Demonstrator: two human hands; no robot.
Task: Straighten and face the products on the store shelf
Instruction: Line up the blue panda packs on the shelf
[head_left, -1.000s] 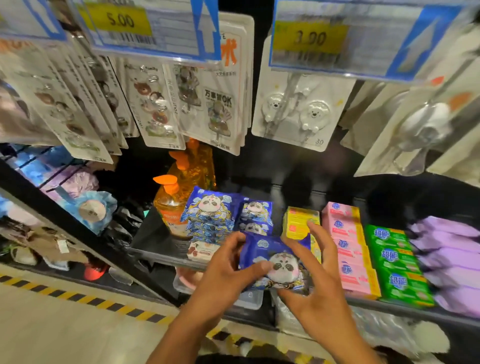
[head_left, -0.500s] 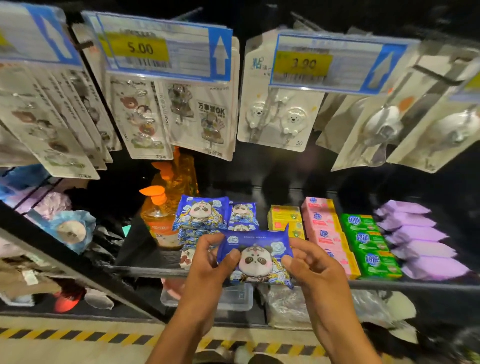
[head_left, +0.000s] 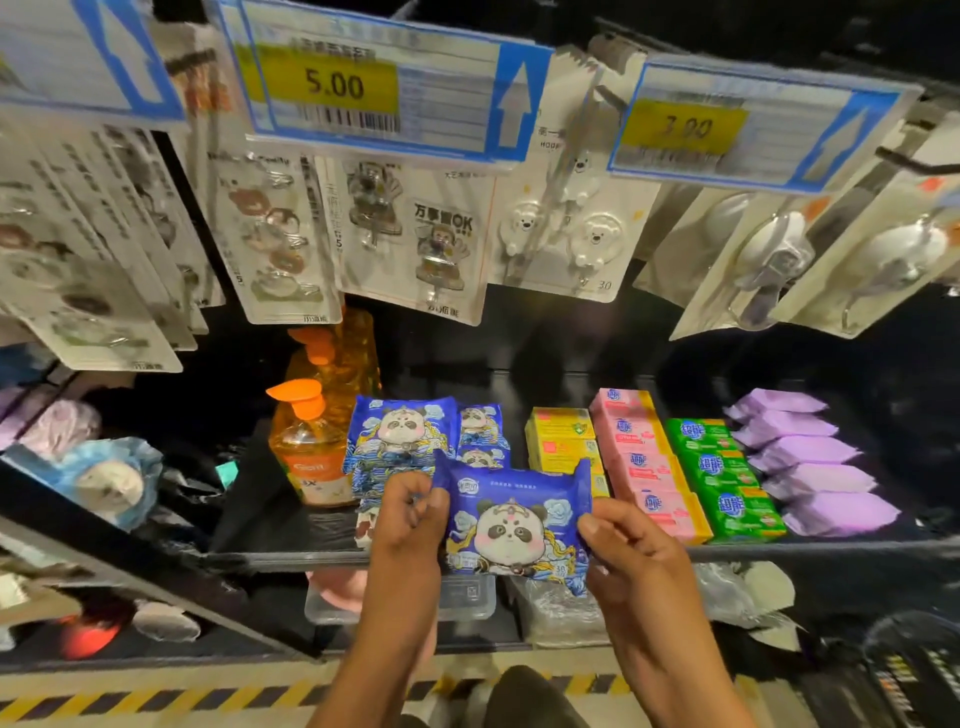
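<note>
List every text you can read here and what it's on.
"5.00": left price tag
"3.00": right price tag, blurred
"万事…OK": hook card
"30": bear-hook card
"超能": green boxes
Too small or blurred to read: small print on the panda pack, the bottle label, the barcode lines on the tags.

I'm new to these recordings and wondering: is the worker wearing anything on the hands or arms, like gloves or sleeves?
No gloves: the left hand and right hand are bare. The left forearm and right forearm are uncovered down to the picture's bottom edge, with no sleeve showing. No ring, watch or bracelet is visible.
</note>
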